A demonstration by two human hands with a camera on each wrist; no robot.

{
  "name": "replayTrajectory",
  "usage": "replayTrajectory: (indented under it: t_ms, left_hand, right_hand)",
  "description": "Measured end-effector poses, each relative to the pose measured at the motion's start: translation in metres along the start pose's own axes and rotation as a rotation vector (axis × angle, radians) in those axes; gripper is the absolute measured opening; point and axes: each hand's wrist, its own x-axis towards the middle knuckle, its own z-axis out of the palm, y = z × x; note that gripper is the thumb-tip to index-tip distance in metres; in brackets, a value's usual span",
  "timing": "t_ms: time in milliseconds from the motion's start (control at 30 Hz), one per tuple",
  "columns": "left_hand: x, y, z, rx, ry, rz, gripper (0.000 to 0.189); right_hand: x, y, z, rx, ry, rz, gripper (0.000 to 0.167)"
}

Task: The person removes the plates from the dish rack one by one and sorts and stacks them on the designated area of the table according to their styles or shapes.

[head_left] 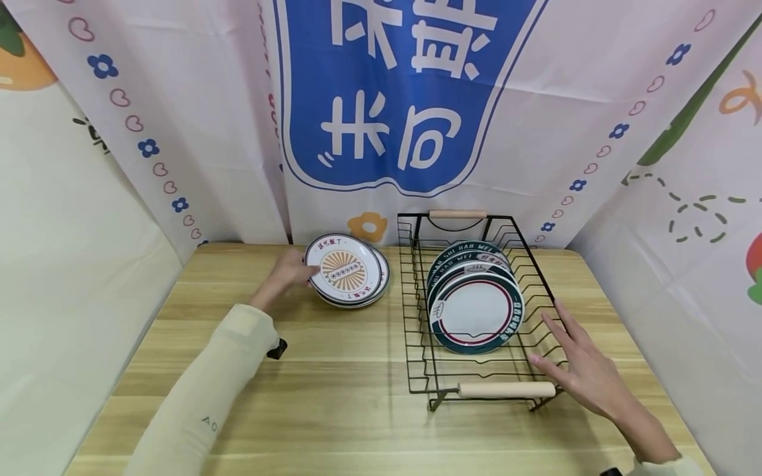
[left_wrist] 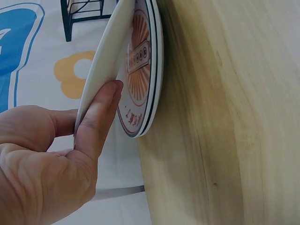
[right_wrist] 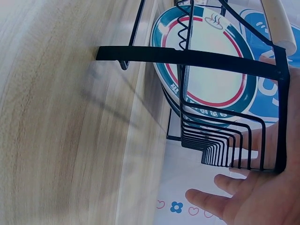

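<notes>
My left hand pinches the left edge of a white plate with an orange sunburst print, thumb on one face and fingers on the other. In the left wrist view this plate is tilted up from the matching plates stacked beneath it. My right hand is at the right side of a black wire dish rack, fingers spread and loosely bent. Several green-rimmed plates stand leaning one behind another in the rack. The right wrist view shows the fingers by the rack's wires.
The rack has pale wooden handles, one at the front and one at the back. It stands on a wood-grain table. A printed cloth hangs behind the table, and patterned cloth hangs on both sides.
</notes>
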Motion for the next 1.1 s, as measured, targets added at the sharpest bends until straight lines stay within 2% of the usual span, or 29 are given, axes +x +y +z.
replayTrajectory:
  t_ms: [200,433,600,733,867,1100]
  left_hand:
    - [0.003,-0.006,0.004,0.014,0.024,0.023,0.021]
    - [0.004,-0.013,0.008,0.160,0.044,0.100,0.021]
    - [0.004,-0.017,0.011,0.227,0.038,0.116,0.021]
    - [0.003,-0.016,0.012,0.271,0.042,0.091,0.022]
    - [0.001,-0.014,0.013,0.363,0.044,0.050,0.025]
    - [0.001,-0.013,0.017,0.459,0.006,0.009,0.032]
  right_hand:
    - [0.000,0.000,-0.001,-0.002,0.004,0.003,0.087]
    - [0.001,-0.001,-0.002,0.000,0.002,-0.003,0.087]
    - [0.001,-0.001,-0.002,0.002,0.001,-0.004,0.087]
    - [0.001,-0.001,-0.001,0.004,-0.001,-0.002,0.087]
    - [0.000,0.000,0.000,0.005,0.001,-0.001,0.087]
    - [0.000,-0.001,0.000,0.000,-0.006,0.004,0.087]
